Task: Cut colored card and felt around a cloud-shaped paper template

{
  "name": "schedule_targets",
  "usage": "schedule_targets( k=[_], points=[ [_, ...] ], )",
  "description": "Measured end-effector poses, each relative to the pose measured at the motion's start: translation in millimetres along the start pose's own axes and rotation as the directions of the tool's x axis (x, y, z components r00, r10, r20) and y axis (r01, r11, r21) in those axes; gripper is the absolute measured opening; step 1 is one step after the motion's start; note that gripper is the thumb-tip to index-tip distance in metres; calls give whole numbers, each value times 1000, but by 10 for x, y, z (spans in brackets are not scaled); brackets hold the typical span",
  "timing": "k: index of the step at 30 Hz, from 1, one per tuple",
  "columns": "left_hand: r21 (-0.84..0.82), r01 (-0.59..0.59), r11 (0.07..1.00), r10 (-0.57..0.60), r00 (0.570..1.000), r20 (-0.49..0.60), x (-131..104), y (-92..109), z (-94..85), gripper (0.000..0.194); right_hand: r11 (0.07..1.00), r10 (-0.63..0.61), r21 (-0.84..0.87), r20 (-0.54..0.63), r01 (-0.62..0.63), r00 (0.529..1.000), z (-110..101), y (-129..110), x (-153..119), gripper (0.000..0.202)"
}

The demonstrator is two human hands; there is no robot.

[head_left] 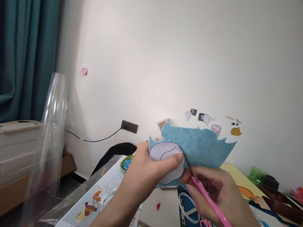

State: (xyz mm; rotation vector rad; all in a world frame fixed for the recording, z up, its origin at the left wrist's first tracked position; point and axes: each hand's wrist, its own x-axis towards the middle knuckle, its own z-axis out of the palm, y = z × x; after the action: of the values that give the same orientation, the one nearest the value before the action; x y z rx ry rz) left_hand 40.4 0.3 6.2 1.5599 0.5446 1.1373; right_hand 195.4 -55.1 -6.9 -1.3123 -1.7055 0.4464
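My left hand [151,170] pinches a sheet of blue felt [196,143] together with a white paper cutout [163,151] laid on it, thumb on top of the paper. The cutout has rounded, black-outlined edges and a curved line inside. My right hand [213,186] grips pink-handled scissors [203,192], whose metal blades point up and left along the cutout's right edge, at the felt. The felt's upper edge is ragged from earlier cuts. Part of the scissor handle is hidden by my right fingers.
Below lies a worktable with a green dish of blue pieces [126,163], a white ring [188,205], a red scrap [158,206] and a brown box [281,201]. A clear plastic roll [52,126] stands left. Behind is a wall with a power strip [129,126].
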Motion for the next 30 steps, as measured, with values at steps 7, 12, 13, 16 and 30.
schedule_targets(
  k=[7, 12, 13, 16, 30],
  points=[
    [5, 8, 1000, -7, 1000, -6, 7, -8, -20, 21, 999, 27, -40, 2, -27, 1000, -15, 62, -10, 7],
    [29, 45, 999, -41, 991, -124, -4, 78, 44, 21, 998, 17, -60, -10, -17, 1000, -42, 17, -31, 6],
    [29, 49, 998, -45, 987, -152, -13, 100, 60, 22, 998, 15, -57, -15, -16, 1000, -50, 7, -40, 5],
    [0, 41, 999, -41, 980, -193, -46, 151, 97, 22, 1000, -17, 14, -67, 18, 998, -62, -8, -78, 7],
    [12, 55, 998, -55, 998, -34, -42, 109, 9, 24, 985, 67, 168, -111, -48, 992, 2, -56, -127, 21]
  ],
)
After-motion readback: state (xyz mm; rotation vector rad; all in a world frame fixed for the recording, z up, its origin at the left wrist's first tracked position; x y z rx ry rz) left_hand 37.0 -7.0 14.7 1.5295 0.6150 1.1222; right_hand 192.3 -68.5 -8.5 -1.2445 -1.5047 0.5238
